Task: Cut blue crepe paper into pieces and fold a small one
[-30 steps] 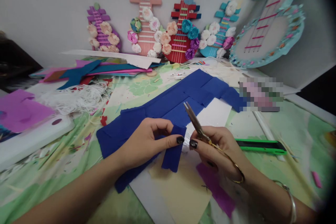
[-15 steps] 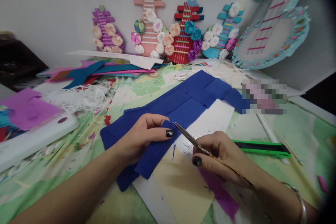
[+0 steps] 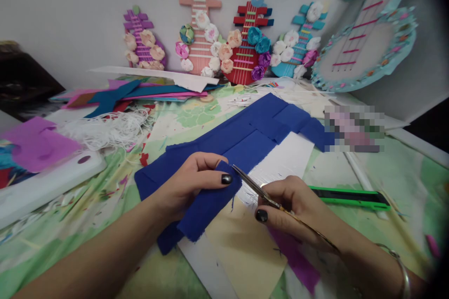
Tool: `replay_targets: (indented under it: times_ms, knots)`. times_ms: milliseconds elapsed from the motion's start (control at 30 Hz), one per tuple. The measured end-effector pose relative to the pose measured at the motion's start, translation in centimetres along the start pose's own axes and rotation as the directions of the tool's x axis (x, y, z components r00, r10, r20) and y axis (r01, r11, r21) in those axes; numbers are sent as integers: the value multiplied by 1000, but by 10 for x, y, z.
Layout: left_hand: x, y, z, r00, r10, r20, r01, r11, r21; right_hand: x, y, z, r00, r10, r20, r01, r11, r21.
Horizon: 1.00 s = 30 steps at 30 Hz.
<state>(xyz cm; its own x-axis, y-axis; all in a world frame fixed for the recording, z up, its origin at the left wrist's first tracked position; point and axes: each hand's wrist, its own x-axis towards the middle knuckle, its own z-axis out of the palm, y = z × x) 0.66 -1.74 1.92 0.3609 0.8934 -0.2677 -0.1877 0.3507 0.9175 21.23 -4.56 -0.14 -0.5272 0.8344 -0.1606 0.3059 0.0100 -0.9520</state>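
My left hand (image 3: 196, 180) pinches a folded strip of blue crepe paper (image 3: 213, 205) between thumb and fingers. In my right hand (image 3: 298, 210) is a pair of scissors (image 3: 257, 188), its blades close together and their tips at the upper edge of the strip by my left thumb. Behind and under my left hand lie larger blue crepe paper pieces (image 3: 242, 145), overlapping across the middle of the table. A white sheet (image 3: 287, 154) shows beneath them, and a cream sheet (image 3: 245, 247) lies below both hands.
A green utility knife (image 3: 351, 197) lies right of my right hand. Purple paper (image 3: 298, 266) sits under my right wrist. At left are a white glue gun-like bar (image 3: 52, 187) and tangled white string (image 3: 108, 128). Flower-decorated toy guitars (image 3: 245, 42) lean along the wall.
The blue strip in my left hand has turned slightly, showing more of its right side. Both hands and the scissors stay nearly in place.
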Motion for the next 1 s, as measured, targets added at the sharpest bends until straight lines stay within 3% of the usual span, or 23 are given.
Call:
replay_targets:
  times_ms: [100,367,1000]
  knots:
    - [3,1,-6,995,-57,82,55,998,22,0,0,1,1000,6,0,-6,1000,1]
    - [4,-4,-8,1000,-11,-24,12,1000,12,2,0,1,1000,-11,-6,11,1000,-18]
    - [8,-6,-11,996,-25,90,28,999,-33,6,6,4,999,-19,-49,16,998,-56]
